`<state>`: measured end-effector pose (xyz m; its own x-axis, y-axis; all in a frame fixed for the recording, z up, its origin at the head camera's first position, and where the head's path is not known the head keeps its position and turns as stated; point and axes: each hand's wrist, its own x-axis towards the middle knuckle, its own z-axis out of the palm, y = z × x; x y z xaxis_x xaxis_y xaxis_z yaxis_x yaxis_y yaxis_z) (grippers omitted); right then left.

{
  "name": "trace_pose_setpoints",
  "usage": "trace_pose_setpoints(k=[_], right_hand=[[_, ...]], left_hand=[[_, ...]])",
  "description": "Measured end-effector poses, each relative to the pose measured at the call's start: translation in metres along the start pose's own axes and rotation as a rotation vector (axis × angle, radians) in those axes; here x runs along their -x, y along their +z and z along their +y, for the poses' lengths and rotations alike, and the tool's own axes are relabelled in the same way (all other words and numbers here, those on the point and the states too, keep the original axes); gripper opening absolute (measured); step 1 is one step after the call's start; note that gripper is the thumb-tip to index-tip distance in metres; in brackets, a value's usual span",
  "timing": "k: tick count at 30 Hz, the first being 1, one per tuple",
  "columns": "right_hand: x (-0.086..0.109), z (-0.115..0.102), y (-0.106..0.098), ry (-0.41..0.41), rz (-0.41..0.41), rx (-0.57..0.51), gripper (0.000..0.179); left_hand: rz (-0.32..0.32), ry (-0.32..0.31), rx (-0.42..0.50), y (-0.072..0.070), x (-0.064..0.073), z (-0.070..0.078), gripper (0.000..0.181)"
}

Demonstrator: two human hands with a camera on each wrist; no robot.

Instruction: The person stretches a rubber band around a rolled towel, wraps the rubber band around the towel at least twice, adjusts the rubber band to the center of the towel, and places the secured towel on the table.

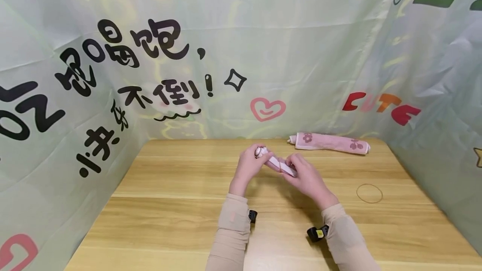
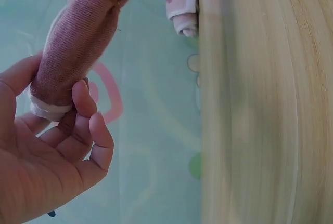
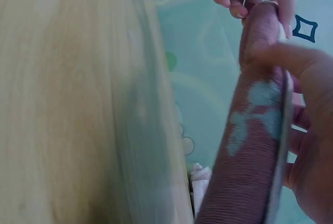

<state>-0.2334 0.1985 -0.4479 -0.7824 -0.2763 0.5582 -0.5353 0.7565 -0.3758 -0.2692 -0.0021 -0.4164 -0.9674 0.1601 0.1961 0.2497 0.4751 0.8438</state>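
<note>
A rolled towel [image 1: 274, 162], mauve with a white edge, is held up over the table between both hands. The left hand [image 1: 248, 166] pinches one end of the roll between thumb and fingers; that white-trimmed end [image 2: 49, 108] shows in the left wrist view. Farther along the roll, the right hand [image 1: 306, 177] grips it with thumb and fingers. A thin rubber band [image 2: 115, 3] circles the roll and draws it in at the waist, close by the right fingers. Pale blue patches [image 3: 263, 109] mark the towel in the right wrist view.
Toward the back right of the wooden table [image 1: 169, 204] lies another rolled pink towel [image 1: 331, 143] with flower prints. A loose rubber band [image 1: 382, 195] rests on the tabletop to the right of the hands. Printed cloth curtains [image 1: 320, 53] stand behind and at both sides.
</note>
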Motion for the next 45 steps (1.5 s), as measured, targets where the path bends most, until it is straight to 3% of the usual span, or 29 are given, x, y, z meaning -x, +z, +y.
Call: trace_pose_setpoints(k=[3, 6, 10, 13, 20, 28, 33, 38, 45], right_hand=[[0.000, -0.002, -0.002, 0.069, -0.021, -0.067, 0.017], [0.000, -0.003, -0.003, 0.093, 0.022, -0.105, 0.008], [-0.002, -0.002, -0.001, -0.011, 0.101, -0.132, 0.021], [-0.003, -0.003, -0.001, -0.063, 0.092, -0.171, 0.030], [0.000, -0.006, -0.005, 0.102, -0.013, -0.365, 0.022], [-0.001, -0.002, -0.001, -0.066, 0.007, -0.440, 0.018], [0.000, 0.000, -0.004, -0.060, -0.031, -0.452, 0.020], [-0.001, 0.000, -0.006, -0.046, -0.095, -0.390, 0.021], [-0.001, 0.001, -0.009, -0.091, -0.114, -0.342, 0.019]], left_hand=[[-0.022, 0.031, 0.014, -0.001, 0.000, -0.003, 0.041], [-0.050, 0.075, 0.044, -0.003, 0.000, -0.004, 0.039], [-0.082, 0.124, 0.113, -0.005, -0.001, -0.005, 0.038], [-0.093, 0.156, 0.176, -0.006, -0.001, -0.005, 0.036], [-0.051, 0.210, 0.233, -0.003, 0.000, -0.004, 0.025], [-0.072, 0.264, 0.195, 0.005, 0.000, 0.002, 0.021], [-0.064, 0.253, 0.174, 0.008, -0.001, 0.004, 0.020], [-0.009, 0.219, 0.149, 0.007, -0.002, 0.002, 0.021], [0.107, 0.149, 0.134, 0.005, -0.002, 0.001, 0.022]])
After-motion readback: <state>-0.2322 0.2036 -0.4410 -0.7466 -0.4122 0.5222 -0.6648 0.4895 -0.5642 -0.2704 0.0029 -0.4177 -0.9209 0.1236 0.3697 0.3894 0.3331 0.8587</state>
